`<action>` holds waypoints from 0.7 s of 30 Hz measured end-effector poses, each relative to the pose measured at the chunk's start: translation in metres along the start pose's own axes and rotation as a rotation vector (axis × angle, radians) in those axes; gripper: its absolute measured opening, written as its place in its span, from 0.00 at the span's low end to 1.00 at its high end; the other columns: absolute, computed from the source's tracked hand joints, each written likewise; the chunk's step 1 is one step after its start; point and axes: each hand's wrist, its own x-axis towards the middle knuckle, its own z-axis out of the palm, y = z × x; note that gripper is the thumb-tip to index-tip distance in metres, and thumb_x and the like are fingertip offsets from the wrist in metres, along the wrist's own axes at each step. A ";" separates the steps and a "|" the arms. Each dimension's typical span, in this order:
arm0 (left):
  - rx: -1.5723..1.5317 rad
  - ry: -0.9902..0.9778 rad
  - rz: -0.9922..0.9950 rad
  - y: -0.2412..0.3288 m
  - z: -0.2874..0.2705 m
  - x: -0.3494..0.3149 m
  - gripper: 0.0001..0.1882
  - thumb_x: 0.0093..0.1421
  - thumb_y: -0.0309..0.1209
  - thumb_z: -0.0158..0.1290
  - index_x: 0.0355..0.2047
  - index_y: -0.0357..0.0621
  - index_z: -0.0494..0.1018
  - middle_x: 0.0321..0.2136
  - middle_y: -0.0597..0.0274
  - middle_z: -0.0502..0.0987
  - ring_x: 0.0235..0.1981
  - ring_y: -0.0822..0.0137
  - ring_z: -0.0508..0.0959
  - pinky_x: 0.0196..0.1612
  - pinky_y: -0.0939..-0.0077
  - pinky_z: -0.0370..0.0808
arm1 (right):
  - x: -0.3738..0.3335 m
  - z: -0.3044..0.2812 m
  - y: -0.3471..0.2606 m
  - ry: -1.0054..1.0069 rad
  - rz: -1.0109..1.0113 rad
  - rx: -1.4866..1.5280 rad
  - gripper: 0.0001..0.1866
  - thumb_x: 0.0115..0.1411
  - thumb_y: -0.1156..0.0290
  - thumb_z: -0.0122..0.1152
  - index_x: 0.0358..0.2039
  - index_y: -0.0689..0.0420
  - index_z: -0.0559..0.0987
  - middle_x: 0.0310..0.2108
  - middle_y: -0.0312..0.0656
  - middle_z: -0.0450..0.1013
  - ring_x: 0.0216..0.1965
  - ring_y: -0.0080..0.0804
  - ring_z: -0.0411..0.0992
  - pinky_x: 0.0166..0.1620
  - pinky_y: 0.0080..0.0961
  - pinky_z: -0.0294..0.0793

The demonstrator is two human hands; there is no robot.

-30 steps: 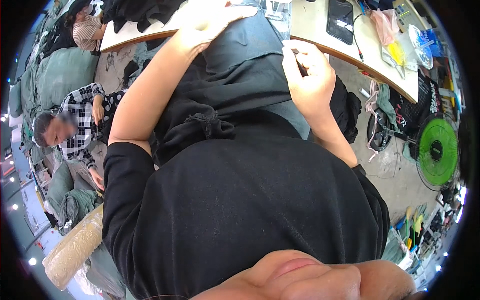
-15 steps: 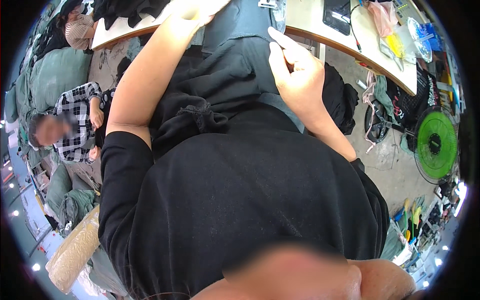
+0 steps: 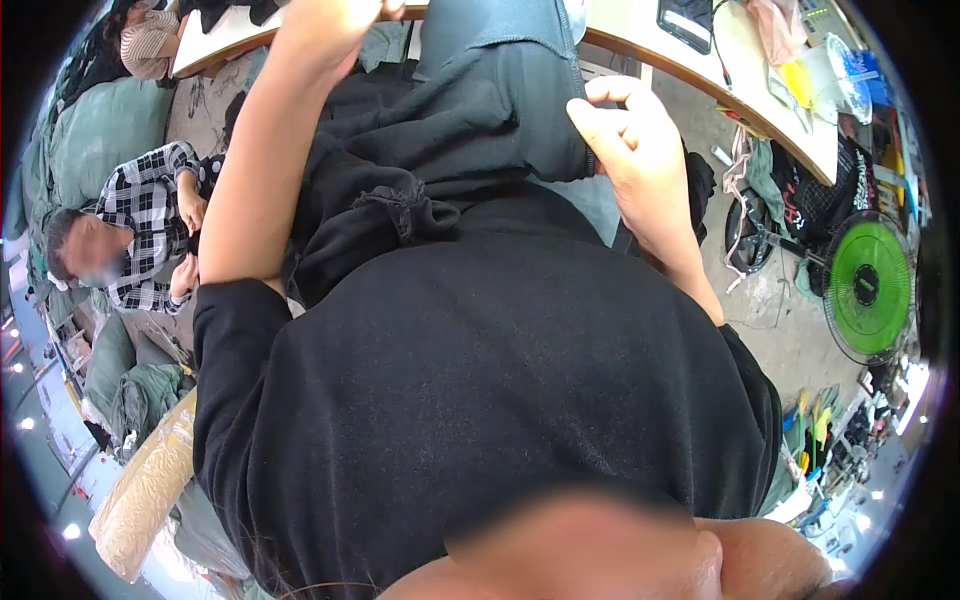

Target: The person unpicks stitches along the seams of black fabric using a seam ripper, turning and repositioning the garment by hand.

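The dark garment point(image 3: 470, 120) hanging from the table edge is soft, matt cloth, thick like fleece, with a rumpled, gathered fold in its middle. The right hand point(image 3: 640, 160) pinches its edge, and the left hand point(image 3: 325, 25) grips cloth near the top. The black top point(image 3: 480, 400) on the person's body is a matt knit with a fine, slightly fuzzy surface. The table point(image 3: 770, 110) has a smooth, pale top with a wood-coloured rim. The green fan point(image 3: 870, 285) is glossy plastic behind a thin wire guard. The seated person's checked shirt point(image 3: 140, 210) is woven cloth.
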 end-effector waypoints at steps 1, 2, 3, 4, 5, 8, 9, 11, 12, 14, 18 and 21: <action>-0.062 -0.028 -0.095 0.001 0.001 -0.017 0.17 0.73 0.40 0.48 0.48 0.37 0.76 0.20 0.72 0.65 0.20 0.78 0.64 0.23 0.83 0.62 | -0.002 -0.003 0.004 -0.073 0.063 0.007 0.07 0.65 0.74 0.68 0.39 0.60 0.78 0.22 0.26 0.73 0.22 0.07 0.63 0.27 0.11 0.61; -0.082 -0.052 -0.161 -0.001 0.006 -0.033 0.18 0.73 0.41 0.48 0.48 0.38 0.76 0.19 0.73 0.64 0.19 0.79 0.63 0.21 0.84 0.60 | -0.004 -0.003 0.007 -0.148 0.127 0.016 0.06 0.65 0.74 0.69 0.36 0.60 0.79 0.23 0.25 0.74 0.23 0.06 0.63 0.27 0.11 0.61; -0.084 -0.062 -0.208 -0.004 0.016 -0.051 0.19 0.74 0.43 0.47 0.49 0.38 0.75 0.17 0.74 0.63 0.18 0.79 0.62 0.20 0.85 0.59 | -0.007 0.001 0.008 -0.148 0.139 0.014 0.06 0.65 0.74 0.69 0.36 0.60 0.79 0.23 0.25 0.74 0.23 0.06 0.63 0.27 0.11 0.61; -0.043 -0.041 -0.231 -0.011 0.027 -0.067 0.19 0.75 0.45 0.43 0.49 0.43 0.74 0.16 0.74 0.58 0.17 0.80 0.55 0.19 0.83 0.53 | -0.008 0.005 0.012 -0.211 0.170 0.058 0.07 0.65 0.73 0.70 0.35 0.60 0.79 0.25 0.26 0.75 0.23 0.07 0.64 0.27 0.12 0.62; -0.007 -0.024 -0.258 -0.017 0.038 -0.081 0.20 0.76 0.47 0.38 0.49 0.48 0.73 0.15 0.74 0.53 0.15 0.80 0.49 0.19 0.81 0.46 | -0.010 0.010 0.014 -0.270 0.204 0.100 0.07 0.65 0.72 0.70 0.34 0.61 0.80 0.27 0.27 0.76 0.24 0.08 0.65 0.28 0.13 0.63; 0.182 -0.011 -0.243 -0.037 0.038 -0.102 0.18 0.75 0.46 0.40 0.44 0.46 0.71 0.16 0.74 0.57 0.15 0.80 0.52 0.19 0.82 0.50 | -0.005 0.021 0.017 -0.341 0.084 0.037 0.08 0.64 0.70 0.71 0.36 0.62 0.84 0.28 0.30 0.77 0.28 0.11 0.70 0.33 0.16 0.69; 0.360 -0.126 -0.201 -0.039 0.034 -0.103 0.15 0.76 0.41 0.41 0.42 0.44 0.70 0.18 0.73 0.61 0.17 0.80 0.56 0.22 0.83 0.54 | -0.003 0.024 0.018 -0.385 -0.019 0.016 0.08 0.64 0.69 0.71 0.37 0.61 0.85 0.29 0.31 0.78 0.30 0.13 0.71 0.35 0.16 0.71; 0.513 -0.038 -0.098 -0.056 0.037 -0.113 0.11 0.76 0.36 0.43 0.42 0.42 0.71 0.20 0.73 0.64 0.19 0.81 0.60 0.24 0.84 0.58 | 0.000 0.027 0.019 -0.409 -0.009 -0.053 0.08 0.64 0.69 0.71 0.37 0.61 0.86 0.29 0.31 0.79 0.32 0.14 0.73 0.39 0.16 0.73; 0.593 -0.063 -0.110 -0.058 0.035 -0.115 0.12 0.78 0.36 0.39 0.47 0.43 0.69 0.21 0.70 0.69 0.21 0.81 0.62 0.26 0.86 0.59 | 0.002 0.029 0.021 -0.423 0.013 -0.020 0.08 0.64 0.69 0.71 0.38 0.60 0.87 0.29 0.32 0.79 0.32 0.15 0.74 0.39 0.17 0.74; 0.669 -0.055 -0.081 -0.062 0.037 -0.120 0.12 0.78 0.35 0.38 0.47 0.43 0.69 0.23 0.68 0.73 0.23 0.82 0.64 0.28 0.86 0.61 | 0.003 0.033 0.021 -0.430 0.043 0.005 0.08 0.64 0.69 0.71 0.39 0.59 0.88 0.30 0.33 0.81 0.33 0.16 0.76 0.40 0.17 0.75; 0.809 -0.063 -0.020 -0.065 0.038 -0.130 0.12 0.78 0.33 0.39 0.49 0.42 0.70 0.28 0.65 0.79 0.26 0.82 0.69 0.32 0.88 0.65 | 0.001 0.040 0.024 -0.475 0.096 0.053 0.08 0.64 0.68 0.71 0.39 0.59 0.88 0.31 0.35 0.82 0.33 0.18 0.78 0.41 0.17 0.77; 0.870 -0.031 0.007 -0.065 0.034 -0.133 0.11 0.78 0.33 0.40 0.49 0.42 0.69 0.26 0.69 0.75 0.26 0.82 0.67 0.32 0.87 0.64 | -0.005 0.043 0.033 -0.537 0.154 0.087 0.09 0.64 0.68 0.71 0.39 0.59 0.88 0.32 0.37 0.83 0.35 0.20 0.80 0.44 0.18 0.80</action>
